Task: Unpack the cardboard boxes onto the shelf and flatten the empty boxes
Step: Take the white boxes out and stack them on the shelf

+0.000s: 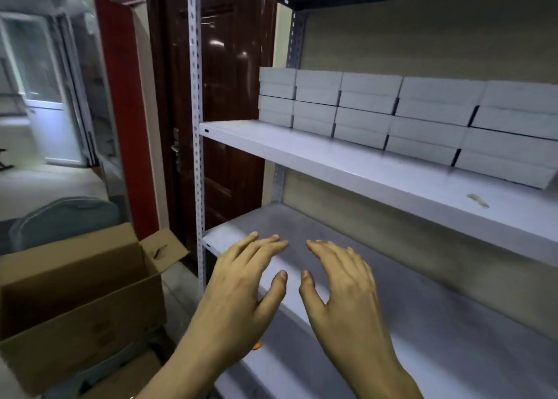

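Grey packs (392, 117) already fill the upper shelf (347, 169), while both hands, left (238, 296) and right (347, 293), hover empty with fingers spread over the lower shelf (453, 323); the open carton (75, 302) at left is not yet flattened.

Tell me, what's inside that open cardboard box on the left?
Only bare brown inner walls show inside the cardboard box; its near wall hides the bottom, so any contents cannot be seen.

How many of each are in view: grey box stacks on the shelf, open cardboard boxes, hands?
Grey box stacks: 5, the rightmost cut by the frame edge
Open cardboard box: 1
Hands: 2, left hand and right hand, both empty
Total: 8
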`<move>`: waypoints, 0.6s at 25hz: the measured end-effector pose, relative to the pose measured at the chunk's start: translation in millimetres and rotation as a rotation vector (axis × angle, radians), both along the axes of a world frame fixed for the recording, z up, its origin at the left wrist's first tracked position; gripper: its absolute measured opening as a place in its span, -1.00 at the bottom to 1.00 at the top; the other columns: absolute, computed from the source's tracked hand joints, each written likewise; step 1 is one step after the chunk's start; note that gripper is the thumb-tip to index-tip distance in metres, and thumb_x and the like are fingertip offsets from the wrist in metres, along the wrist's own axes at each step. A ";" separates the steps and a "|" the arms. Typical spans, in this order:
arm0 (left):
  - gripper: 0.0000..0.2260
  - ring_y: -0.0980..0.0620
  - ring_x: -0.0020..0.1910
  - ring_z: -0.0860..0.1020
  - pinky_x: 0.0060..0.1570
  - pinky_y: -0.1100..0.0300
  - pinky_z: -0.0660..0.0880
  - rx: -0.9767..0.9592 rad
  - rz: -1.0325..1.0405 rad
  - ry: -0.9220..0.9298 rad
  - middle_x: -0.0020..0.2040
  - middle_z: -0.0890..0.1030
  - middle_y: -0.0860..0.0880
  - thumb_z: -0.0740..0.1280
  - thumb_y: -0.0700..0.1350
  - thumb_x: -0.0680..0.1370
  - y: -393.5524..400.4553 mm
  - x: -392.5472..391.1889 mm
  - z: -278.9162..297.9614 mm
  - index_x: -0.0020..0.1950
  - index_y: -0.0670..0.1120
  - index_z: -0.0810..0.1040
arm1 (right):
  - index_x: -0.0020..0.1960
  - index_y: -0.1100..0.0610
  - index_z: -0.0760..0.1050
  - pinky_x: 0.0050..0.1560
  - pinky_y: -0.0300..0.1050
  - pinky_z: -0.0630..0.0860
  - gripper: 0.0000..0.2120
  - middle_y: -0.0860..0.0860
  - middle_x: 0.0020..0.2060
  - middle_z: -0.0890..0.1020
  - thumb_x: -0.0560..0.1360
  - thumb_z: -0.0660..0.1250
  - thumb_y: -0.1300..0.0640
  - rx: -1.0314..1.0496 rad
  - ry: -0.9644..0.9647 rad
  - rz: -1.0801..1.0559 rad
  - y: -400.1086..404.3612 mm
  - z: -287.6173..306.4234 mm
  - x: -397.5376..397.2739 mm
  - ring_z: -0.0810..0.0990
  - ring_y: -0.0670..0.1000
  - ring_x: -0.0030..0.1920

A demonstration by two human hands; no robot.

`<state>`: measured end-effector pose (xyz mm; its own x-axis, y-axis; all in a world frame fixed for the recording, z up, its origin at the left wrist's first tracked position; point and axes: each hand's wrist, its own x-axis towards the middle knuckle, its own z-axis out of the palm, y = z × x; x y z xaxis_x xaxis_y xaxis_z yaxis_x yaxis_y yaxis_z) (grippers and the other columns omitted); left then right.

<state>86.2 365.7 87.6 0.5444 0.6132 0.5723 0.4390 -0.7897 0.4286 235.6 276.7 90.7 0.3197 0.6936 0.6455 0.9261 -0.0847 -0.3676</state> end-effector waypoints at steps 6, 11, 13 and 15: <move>-0.61 0.36 0.51 0.03 0.47 0.29 0.02 -0.103 0.118 -0.010 0.47 0.29 0.35 0.13 0.21 0.63 40.0 -71.7 -16.2 0.47 0.27 0.31 | 0.38 -0.05 0.48 0.47 -0.09 0.27 -0.57 -0.14 0.26 0.57 0.56 0.13 -0.10 -0.060 0.046 0.135 62.0 -16.0 -57.7 0.42 -0.14 0.30; -0.50 0.46 0.47 0.00 0.42 0.42 -0.02 -0.117 0.221 0.032 0.42 0.28 0.41 0.00 0.29 0.54 78.5 -140.9 -29.4 0.45 0.27 0.34 | 0.40 -0.10 0.46 0.44 -0.14 0.27 -0.60 -0.20 0.27 0.53 0.57 0.22 -0.07 -0.138 0.091 0.239 118.9 -25.4 -116.1 0.40 -0.13 0.32; -0.47 0.48 0.46 -0.05 0.34 0.51 -0.10 -0.150 0.275 0.047 0.41 0.24 0.44 -0.05 0.33 0.51 91.5 -172.6 -34.2 0.46 0.30 0.30 | 0.43 -0.13 0.43 0.47 -0.12 0.28 -0.59 -0.22 0.31 0.50 0.59 0.21 -0.09 -0.186 0.102 0.294 141.5 -30.0 -143.9 0.38 -0.14 0.36; -0.50 0.41 0.50 0.00 0.38 0.45 -0.07 -0.196 0.330 0.038 0.41 0.25 0.43 -0.03 0.32 0.52 103.1 -204.9 -39.2 0.44 0.31 0.30 | 0.45 -0.15 0.40 0.50 -0.15 0.21 -0.60 -0.23 0.35 0.47 0.61 0.23 -0.08 -0.215 0.109 0.344 162.5 -35.4 -172.6 0.34 -0.16 0.40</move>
<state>-118.8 468.8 48.3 0.3184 0.8548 0.4099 0.6743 -0.5081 0.5358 63.0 439.2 55.3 0.1043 0.8872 0.4494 0.8707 0.1368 -0.4723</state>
